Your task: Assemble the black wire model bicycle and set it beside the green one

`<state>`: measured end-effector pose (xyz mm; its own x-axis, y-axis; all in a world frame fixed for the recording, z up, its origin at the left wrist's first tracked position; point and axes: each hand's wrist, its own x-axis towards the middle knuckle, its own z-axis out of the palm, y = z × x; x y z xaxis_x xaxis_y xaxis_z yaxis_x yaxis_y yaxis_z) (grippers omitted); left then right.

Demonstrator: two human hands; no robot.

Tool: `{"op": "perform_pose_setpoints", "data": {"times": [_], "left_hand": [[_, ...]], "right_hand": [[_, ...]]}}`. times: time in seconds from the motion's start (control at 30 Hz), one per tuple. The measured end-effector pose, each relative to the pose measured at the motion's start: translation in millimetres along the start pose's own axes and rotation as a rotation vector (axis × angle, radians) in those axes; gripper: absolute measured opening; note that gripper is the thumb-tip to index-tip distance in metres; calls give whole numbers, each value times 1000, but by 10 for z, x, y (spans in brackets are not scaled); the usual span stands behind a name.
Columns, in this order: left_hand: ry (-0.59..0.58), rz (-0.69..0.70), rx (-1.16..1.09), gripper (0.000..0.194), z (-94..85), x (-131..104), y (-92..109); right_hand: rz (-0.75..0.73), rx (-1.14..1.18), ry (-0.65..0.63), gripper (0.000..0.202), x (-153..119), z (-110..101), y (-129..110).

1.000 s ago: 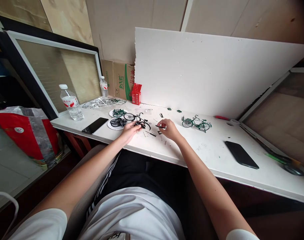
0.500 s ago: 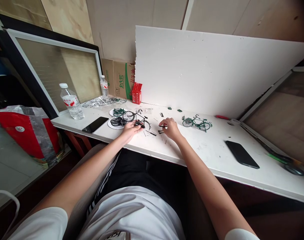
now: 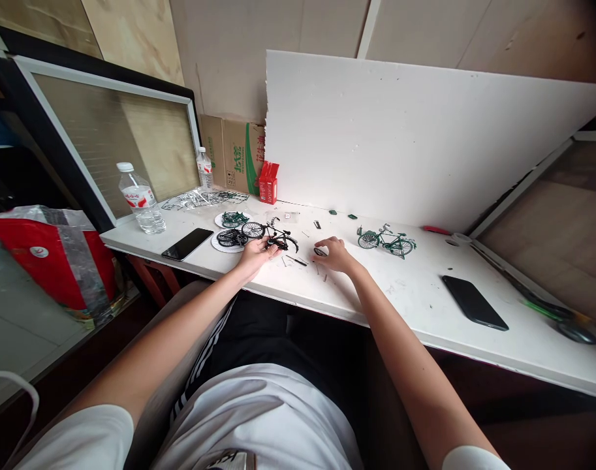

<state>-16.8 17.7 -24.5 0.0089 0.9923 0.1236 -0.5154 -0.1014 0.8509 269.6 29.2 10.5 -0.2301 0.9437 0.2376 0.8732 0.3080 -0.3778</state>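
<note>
My left hand (image 3: 256, 256) is closed around the lower frame of a small black model bicycle (image 3: 271, 234), tilted just above the white table. Between the thumb and forefinger of my right hand (image 3: 335, 254) sits a small dark oval part (image 3: 320, 252), low over the tabletop; its exact kind is too small to make out. A thin black stick-like tool (image 3: 296, 261) lies between my hands, with several tiny pin-like pieces around it. To the right stands a finished-looking green model bicycle (image 3: 386, 241).
Left of my hands, two white discs hold green bicycle parts (image 3: 234, 219) and black bicycle parts (image 3: 232, 238). Phones lie at the left (image 3: 187, 243) and right (image 3: 474, 302). Water bottles (image 3: 141, 199), a red box (image 3: 268, 183) and a cardboard carton (image 3: 236, 156) stand behind.
My right hand has shifted slightly down and right, and the oval part has turned to show its face. The black model bicycle has moved slightly right and tilted in my left hand.
</note>
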Motion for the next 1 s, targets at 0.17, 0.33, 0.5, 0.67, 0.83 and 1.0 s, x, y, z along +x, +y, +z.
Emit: {"op": "perform_pose_setpoints", "data": {"times": [0.17,0.33,0.5,0.67,0.83,1.0], "left_hand": [[11,9,39,60,3,-18,1],[-45,24,96,63,4,-45,15],[-58,50,144,63,3,-51,10],[-12,38,187,64,-14,-20,-13],[-31,27,199,65,-8,-27,-9],[-9,31,222,61,1,-30,-10]], "right_hand": [[-145,113,108,38,-32,-92,-175],[-424,199,356,22,-128,7,-621],[-547,41,361,35,-169,192,-764],[-541,-61,318,39,-145,262,-680],[-573,-216,296,39,-164,276,-700],[-608,-302,285,26,-199,272,-764]]}}
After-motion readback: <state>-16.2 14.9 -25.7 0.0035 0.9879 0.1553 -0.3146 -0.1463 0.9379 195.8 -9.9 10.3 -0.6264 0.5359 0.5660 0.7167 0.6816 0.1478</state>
